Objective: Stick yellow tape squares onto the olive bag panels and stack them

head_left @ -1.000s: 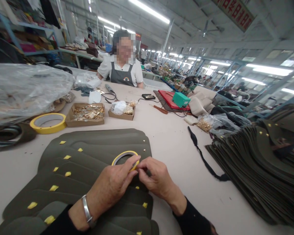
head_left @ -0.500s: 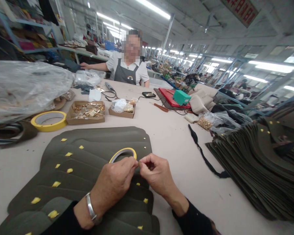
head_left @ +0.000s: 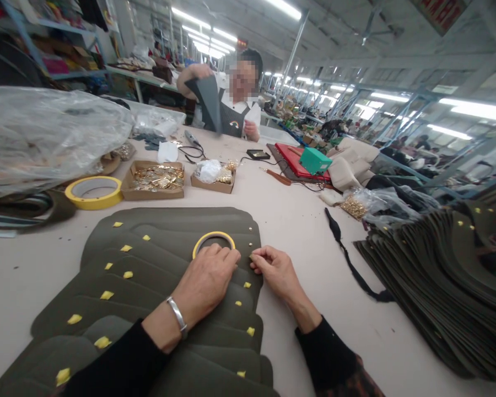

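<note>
Overhead sign [head_left: 441, 12], red lettering cropped — left hand [head_left: 208, 275] holds tape [head_left: 214, 234].

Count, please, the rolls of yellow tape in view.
2: one roll is partly covered by the left hand; the other roll is beside the larger cardboard box. More may be hidden.

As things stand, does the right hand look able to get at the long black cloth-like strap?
Probably yes: the right hand is left of the black strap, and nothing visible rises between them on the pale, flat tabletop.
</note>
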A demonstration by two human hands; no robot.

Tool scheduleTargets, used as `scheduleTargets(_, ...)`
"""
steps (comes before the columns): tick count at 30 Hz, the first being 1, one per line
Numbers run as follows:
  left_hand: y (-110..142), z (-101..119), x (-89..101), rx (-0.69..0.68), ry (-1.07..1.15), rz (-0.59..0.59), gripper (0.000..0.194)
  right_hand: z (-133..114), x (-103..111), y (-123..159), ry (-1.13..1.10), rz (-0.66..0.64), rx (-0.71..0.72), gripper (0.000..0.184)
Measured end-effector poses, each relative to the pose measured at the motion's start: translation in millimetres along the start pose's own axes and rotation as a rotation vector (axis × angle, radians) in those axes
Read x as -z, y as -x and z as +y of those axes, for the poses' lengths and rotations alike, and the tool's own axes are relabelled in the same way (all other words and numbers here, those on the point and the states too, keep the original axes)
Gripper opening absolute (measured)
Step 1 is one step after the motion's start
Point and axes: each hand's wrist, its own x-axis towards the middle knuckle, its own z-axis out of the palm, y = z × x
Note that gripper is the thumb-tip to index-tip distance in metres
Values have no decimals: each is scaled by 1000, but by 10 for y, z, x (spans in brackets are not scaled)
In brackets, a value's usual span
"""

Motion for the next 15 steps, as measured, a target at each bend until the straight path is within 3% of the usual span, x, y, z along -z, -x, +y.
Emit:
scheduleTargets(6,22,40,25,-17,50,-34,17,-24,65,0,-15,-19,2,20)
scheduleTargets(12,51,-10,2,-71,102,-22,18,-94,197,66,3,-293,-246,16)
scheduleTargets(15,40,-15,-16,-67,77,-57,18,-92,184,107,83,-315,-247,9)
